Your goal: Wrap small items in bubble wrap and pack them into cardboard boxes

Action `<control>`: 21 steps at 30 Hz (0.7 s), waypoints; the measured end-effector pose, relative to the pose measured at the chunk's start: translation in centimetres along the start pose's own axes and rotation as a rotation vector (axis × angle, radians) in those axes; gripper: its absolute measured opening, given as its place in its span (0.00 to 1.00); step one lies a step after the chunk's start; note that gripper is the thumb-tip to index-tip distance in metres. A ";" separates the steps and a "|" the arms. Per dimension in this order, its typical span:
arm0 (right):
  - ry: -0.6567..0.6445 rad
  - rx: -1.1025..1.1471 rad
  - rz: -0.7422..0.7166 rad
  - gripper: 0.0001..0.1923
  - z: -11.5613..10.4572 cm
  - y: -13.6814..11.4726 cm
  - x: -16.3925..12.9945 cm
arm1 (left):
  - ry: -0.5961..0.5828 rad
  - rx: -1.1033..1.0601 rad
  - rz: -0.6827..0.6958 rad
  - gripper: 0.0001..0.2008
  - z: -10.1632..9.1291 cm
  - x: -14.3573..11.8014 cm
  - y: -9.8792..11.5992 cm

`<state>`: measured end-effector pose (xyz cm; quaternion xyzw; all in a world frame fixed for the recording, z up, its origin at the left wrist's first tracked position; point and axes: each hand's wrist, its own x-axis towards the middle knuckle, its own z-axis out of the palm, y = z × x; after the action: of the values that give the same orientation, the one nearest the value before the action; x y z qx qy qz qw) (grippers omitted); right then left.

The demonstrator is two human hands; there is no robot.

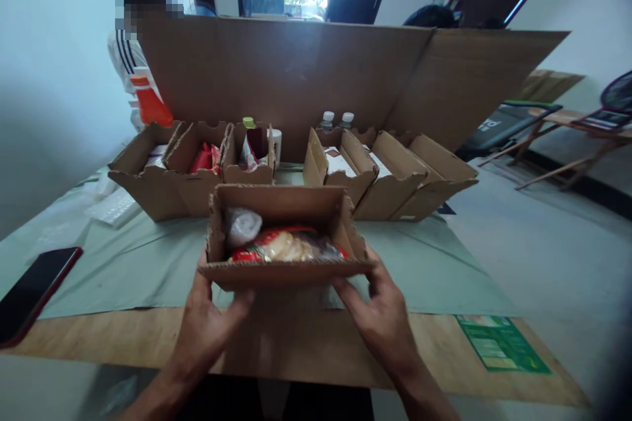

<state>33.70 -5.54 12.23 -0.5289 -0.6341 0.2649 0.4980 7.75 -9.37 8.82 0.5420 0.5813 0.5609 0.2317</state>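
Head view: your left hand (210, 322) and right hand (382, 316) clasp the open brown cardboard box (289, 273) near table centre; it already holds packed snacks (286, 247); flaps remain unfolded; filled boxes (192, 164) wait beyond.

A small cardboard box (284, 237) sits at the near middle of the table (148, 335), held at its left side by the left hand (210, 322) and at its right by the right hand (382, 312). In it lie a snack packet (286, 247) and — toward the left back corner — a plastic pouch (243, 225). Behind it stand two rows of open boxes, one to the left (162, 174), one to the right (395, 177), with two bottles (336, 120) behind the right row. A phone (32, 291) lies far left; a leaflet (501, 343) — near right.
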 end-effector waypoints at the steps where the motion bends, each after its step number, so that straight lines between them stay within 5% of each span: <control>1: -0.017 0.022 -0.004 0.35 0.9 -0.2 0.7 | 0.029 -0.006 -0.017 0.43 -0.4 0.6 -0.1; 5: 0.074 0.015 0.064 0.36 1.1 1.0 1.3 | -0.055 -0.108 0.007 0.43 1.0 2.8 -0.2; 12: 0.182 -0.063 0.143 0.40 -1.6 5.4 -4.8 | -0.236 -0.300 -0.047 0.37 3.7 6.4 -2.2; 17: 0.021 0.070 0.132 0.45 -3.2 7.5 -1.8 | -0.359 -0.352 -0.071 0.31 3.5 10.3 -2.2; 21: -0.257 0.197 0.172 0.52 -3.5 8.3 2.9 | -0.232 -0.316 -0.061 0.29 4.7 10.4 -2.2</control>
<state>40.43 -1.00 7.39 -0.4914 -0.6161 0.4327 0.4377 7.87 2.21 9.12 0.5420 0.4714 0.5717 0.3964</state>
